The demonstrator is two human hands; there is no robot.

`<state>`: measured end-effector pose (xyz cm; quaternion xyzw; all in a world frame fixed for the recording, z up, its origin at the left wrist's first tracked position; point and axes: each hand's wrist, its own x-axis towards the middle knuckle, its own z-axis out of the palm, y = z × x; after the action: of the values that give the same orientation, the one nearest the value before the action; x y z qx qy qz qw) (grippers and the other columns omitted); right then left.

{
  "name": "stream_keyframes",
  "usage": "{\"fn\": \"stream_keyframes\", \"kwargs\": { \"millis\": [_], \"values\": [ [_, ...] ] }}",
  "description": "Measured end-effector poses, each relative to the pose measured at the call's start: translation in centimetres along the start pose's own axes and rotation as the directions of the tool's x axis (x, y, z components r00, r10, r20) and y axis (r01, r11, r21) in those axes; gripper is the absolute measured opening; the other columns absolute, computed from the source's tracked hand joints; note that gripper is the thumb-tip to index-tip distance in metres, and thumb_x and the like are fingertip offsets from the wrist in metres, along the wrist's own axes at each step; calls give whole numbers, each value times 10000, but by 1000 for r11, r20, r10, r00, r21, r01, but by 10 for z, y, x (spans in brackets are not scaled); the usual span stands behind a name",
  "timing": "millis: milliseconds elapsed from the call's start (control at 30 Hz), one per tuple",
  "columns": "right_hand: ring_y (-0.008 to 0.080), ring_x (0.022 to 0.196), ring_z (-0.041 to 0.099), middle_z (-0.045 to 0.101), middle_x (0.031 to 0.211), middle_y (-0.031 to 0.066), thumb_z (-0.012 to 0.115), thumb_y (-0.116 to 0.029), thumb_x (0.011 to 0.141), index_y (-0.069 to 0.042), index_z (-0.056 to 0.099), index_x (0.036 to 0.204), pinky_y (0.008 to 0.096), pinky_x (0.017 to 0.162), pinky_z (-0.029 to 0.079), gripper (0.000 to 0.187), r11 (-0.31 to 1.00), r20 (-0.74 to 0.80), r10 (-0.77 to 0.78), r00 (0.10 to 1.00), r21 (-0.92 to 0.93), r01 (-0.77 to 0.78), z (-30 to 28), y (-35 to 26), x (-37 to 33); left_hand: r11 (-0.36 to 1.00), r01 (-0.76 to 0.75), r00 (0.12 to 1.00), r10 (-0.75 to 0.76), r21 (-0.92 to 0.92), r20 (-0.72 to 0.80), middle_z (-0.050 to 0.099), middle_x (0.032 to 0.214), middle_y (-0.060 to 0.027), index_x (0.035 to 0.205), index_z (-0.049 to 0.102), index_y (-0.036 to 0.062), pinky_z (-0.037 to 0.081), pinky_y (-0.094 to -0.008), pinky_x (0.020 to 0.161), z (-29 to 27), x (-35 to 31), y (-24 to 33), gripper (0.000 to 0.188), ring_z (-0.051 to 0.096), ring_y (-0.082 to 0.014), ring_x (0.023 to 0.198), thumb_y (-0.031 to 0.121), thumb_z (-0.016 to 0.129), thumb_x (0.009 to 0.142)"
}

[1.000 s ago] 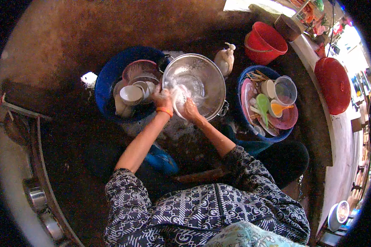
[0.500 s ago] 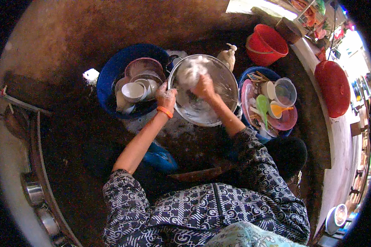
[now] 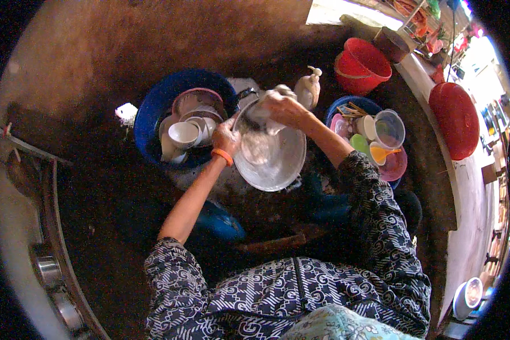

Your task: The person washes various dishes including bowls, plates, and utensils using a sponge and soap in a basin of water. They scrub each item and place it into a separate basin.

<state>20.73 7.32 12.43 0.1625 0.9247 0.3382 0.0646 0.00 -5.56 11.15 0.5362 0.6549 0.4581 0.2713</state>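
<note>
Two blue tubs (image 3: 147,116) flank one pot (image 3: 275,164); your left hand (image 3: 226,137) pinches its left rim. Your right hand (image 3: 284,107) is blurred; its fingers I cannot tell.

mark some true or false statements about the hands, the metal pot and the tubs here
1. The left hand is at the rim of the metal pot. True.
2. The orange wristband is on the right wrist. False: the wristband is on the left wrist.
3. White bowls sit in the left-hand blue tub. True.
4. The red bucket sits inside the left-hand blue tub. False: the red bucket stands apart, beyond the right-hand blue tub.
5. The right hand is at the far side of the metal pot. True.
</note>
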Motion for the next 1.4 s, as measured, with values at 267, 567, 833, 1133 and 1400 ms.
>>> {"fn": "stream_keyframes", "kwargs": {
  "millis": [267,567,833,1133,1400],
  "values": [
    [263,1173,496,540,1210,58,564,-213,815,-147,580,1190,420,872,516,382,775,-160,228,960,627,-80,4,6,-12,1000,21,998,-20,15,-64,676,846,-196,970,693,55,506,-423,723,6,1,-19,337,652,-362,791,107,505,695],
    [319,1044,603,633,1110,148,788,-234,640,-112,611,1181,415,904,485,582,304,322,559,765,778,-550,11,-20,-37,995,66,959,-41,80,-282,673,910,-216,1130,680,121,514,-405,747,9,-7,-12,489,656,-364,797,68,476,690],
    [388,1226,440,493,1301,197,712,-180,743,-34,507,1260,441,1035,349,576,255,-101,791,603,951,-176,-36,-3,-7,972,-1,978,-48,-234,-204,686,1000,-178,1106,670,67,493,-351,823,25,-20,-17,404,664,-302,912,79,533,726],
    [269,1311,363,432,1402,143,597,-348,897,-46,493,1314,391,1095,262,525,-568,446,296,845,793,-219,-59,-85,11,857,172,928,-306,-486,-211,662,839,-70,919,672,-39,450,-317,732,54,-19,-23,279,555,-155,775,227,594,887],
    [306,1229,472,429,1399,188,640,-331,848,-62,395,1388,384,976,421,651,-236,255,110,961,946,-224,-97,-74,-20,902,44,871,-245,-429,-427,605,755,24,838,689,-8,427,-273,664,-5,17,-39,252,495,-93,705,239,645,866]
  ]
}}
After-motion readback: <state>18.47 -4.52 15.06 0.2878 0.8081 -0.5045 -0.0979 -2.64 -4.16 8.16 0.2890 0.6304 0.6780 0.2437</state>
